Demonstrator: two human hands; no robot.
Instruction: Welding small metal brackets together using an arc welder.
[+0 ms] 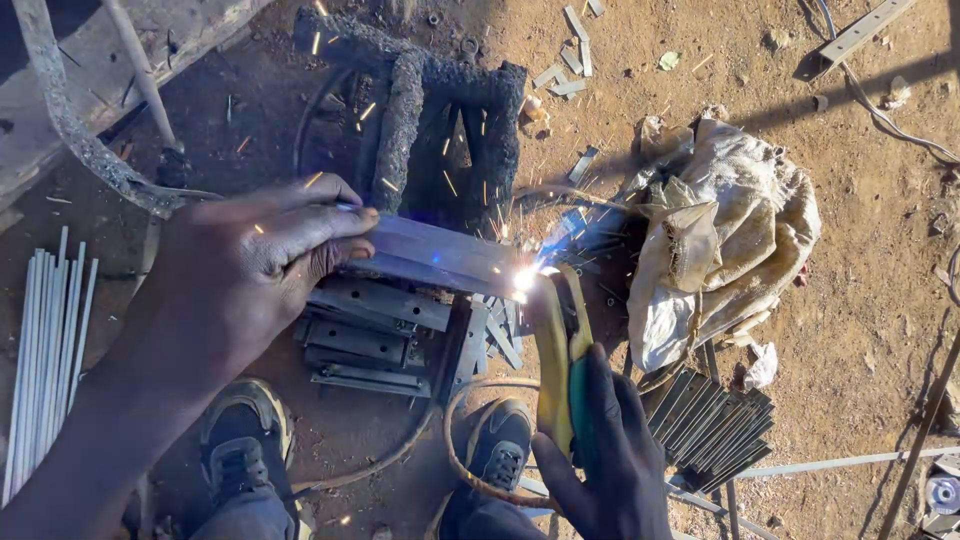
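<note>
Head view, nearest the camera: two dusty grey and black shoes [245, 440] stand on the brown dirt ground [860, 300], with a thin curved cable [455, 440] looping between them. Just right of the shoes, the right hand [610, 460] is wrapped shut around the handle of a yellow and green electrode holder [560, 360], which points up and away from the body. Its tip meets the right end of a long flat grey steel bar [440, 255], where a bright white arc [525, 280] burns and orange sparks scatter.

The left hand [255, 265] lies on the left end of the same bar, palm down, fingers [335, 235] stretched out together and pressing on it. The bar rests across a stack of short flat steel plates [370, 335] on the ground.

To the far left lies a bundle of thin pale welding rods [50, 340]. To the right of the right hand sits a fanned pile of dark narrow metal strips [710, 425], and beyond it a crumpled dirty beige cloth sack [725, 225].

Farther off, behind the bar, stands a blackened, crusted rectangular metal frame [455, 120]. Small metal offcuts [572, 55] lie scattered in the dirt at the top, and a worn grey plank [90, 60] runs across the upper left corner.
</note>
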